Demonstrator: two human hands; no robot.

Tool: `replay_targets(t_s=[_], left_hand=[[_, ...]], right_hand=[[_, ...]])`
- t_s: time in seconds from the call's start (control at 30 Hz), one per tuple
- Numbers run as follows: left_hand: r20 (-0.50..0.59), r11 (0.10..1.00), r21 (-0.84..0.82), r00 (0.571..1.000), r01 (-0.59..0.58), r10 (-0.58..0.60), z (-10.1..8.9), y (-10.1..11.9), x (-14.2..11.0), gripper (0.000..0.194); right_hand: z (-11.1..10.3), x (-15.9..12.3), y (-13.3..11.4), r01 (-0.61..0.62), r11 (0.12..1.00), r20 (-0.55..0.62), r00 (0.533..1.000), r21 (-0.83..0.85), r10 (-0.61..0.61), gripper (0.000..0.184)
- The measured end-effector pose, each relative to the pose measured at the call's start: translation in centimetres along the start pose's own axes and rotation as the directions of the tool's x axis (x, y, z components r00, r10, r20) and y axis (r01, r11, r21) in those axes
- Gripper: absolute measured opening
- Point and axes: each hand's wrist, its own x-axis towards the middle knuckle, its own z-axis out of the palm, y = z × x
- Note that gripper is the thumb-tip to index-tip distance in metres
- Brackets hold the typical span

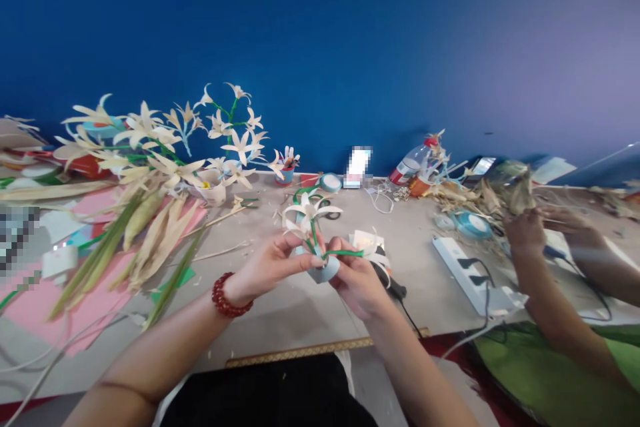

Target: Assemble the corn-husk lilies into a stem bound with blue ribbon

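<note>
Both hands meet low over the table's front part, around white artificial flowers (pixel 313 209) on green-wrapped stems. My left hand (pixel 273 265), with a red bead bracelet (pixel 231 295) at its wrist, pinches the stems where they join. My right hand (pixel 359 283) is closed beside it on a pale blue roll of tape (pixel 325 271), just under the join. One green stem (pixel 345 253) juts out rightward over the right fingers and ends in another white bloom (pixel 376 255). The fingertips partly hide the join and the tape.
At left, finished white flowers (pixel 173 170) stand above corn husks (pixel 160 240) and pink paper (pixel 113 280). Rightward lie a power strip (pixel 463 277), a blue tape roll (pixel 473 225) and a plastic bottle (pixel 407 167). Another person's hands (pixel 525 233) handle husks at far right.
</note>
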Motion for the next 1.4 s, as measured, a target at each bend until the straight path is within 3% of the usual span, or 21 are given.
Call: replay_targets(t_s=[0.3, 0.53, 0.7, 1.0, 1.4], left_hand=[[0.009, 0.999, -0.018, 0.999, -0.036, 0.037, -0.6, -1.2, 0.2, 0.013], [-0.004, 0.998, -0.065, 1.000, -0.004, 0.004, -0.7, -1.2, 0.2, 0.008], [-0.052, 0.999, -0.027, 0.998, 0.020, -0.021, -0.8, -1.0, 0.3, 0.016], [-0.063, 0.999, -0.029, 0.998, 0.014, -0.016, -0.8, -1.0, 0.6, 0.018], [-0.199, 0.999, -0.051, 0.980, 0.004, -0.014, 0.1, -2.1, 0.6, 0.021]], right_hand=[[-0.4, 0.4, 0.9, -0.096, 0.994, 0.067, 0.993, 0.051, 0.092, 0.033], [0.2, 0.1, 0.9, -0.124, 0.992, 0.081, 0.989, 0.028, 0.122, 0.034], [0.7, 0.3, 0.6, -0.123, 0.992, 0.114, 0.986, -0.015, 0.124, 0.037], [0.4, 0.9, 1.7, 0.023, 0.998, 0.062, 0.998, 0.052, -0.026, 0.035], [1.1, 1.0, 1.5, 0.180, 0.982, -0.057, 0.983, 0.050, -0.177, 0.037]])
